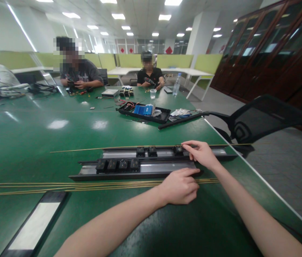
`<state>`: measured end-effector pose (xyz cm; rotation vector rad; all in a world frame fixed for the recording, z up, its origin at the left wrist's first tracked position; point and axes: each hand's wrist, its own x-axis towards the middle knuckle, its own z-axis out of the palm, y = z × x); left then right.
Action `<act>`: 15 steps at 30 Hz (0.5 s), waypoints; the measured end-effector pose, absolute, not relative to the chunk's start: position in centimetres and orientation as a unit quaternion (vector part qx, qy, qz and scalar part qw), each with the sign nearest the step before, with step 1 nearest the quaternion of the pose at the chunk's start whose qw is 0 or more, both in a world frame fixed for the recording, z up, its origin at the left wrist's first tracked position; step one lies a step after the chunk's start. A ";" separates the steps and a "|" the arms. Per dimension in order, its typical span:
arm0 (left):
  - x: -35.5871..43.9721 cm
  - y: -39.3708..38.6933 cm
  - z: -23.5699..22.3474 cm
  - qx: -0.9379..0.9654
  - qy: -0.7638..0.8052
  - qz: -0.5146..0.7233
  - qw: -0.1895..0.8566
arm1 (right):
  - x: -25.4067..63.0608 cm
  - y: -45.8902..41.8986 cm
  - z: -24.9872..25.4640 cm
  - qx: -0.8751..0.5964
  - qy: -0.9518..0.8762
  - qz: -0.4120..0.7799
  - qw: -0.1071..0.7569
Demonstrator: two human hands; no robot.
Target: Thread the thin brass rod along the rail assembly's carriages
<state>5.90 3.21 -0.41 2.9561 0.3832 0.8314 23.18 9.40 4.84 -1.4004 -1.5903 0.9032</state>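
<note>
Two long metal channels with black edges lie on the green table. My right hand (200,154) is at the farther channel (163,153). Its fingertips meet a long thin brass-coloured rod (86,149) running along that channel's far edge, just beside a black block (178,150). Two more black blocks (146,151) sit farther left in this channel. Over the right end of the nearer channel (164,167) rests my left hand (181,185), index finger stretched out and the others loosely bent. Several black blocks (118,165) stand in a row in the nearer channel.
Several brass-coloured rods (73,188) lie in front of the channels. A dark flat bar with a pale label (36,223) is at front left. Beyond are a black tray (164,115), cloth gloves (180,114) and a bottle (177,85). A chair (260,121) stands right; co-workers sit opposite.
</note>
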 end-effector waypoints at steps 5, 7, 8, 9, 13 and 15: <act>5.9 3.2 -0.4 0.958 0.127 0.257 0.023 | 22.8 9.9 4.6 -0.539 -0.620 0.378 0.427; 6.0 3.2 -0.4 0.958 0.127 0.256 0.023 | 22.8 10.0 4.4 -0.537 -0.617 0.375 0.436; 6.0 3.2 -0.4 0.958 0.127 0.257 0.024 | 22.8 10.0 4.4 -0.537 -0.615 0.375 0.440; 6.0 3.2 -0.4 0.957 0.126 0.258 0.024 | 22.9 10.1 4.3 -0.538 -0.611 0.377 0.441; 6.0 3.2 -0.4 0.955 0.127 0.266 0.026 | 23.3 10.2 4.3 -0.549 -0.595 0.391 0.439; 6.0 3.2 -0.4 0.955 0.126 0.267 0.026 | 23.4 10.3 4.3 -0.552 -0.590 0.395 0.437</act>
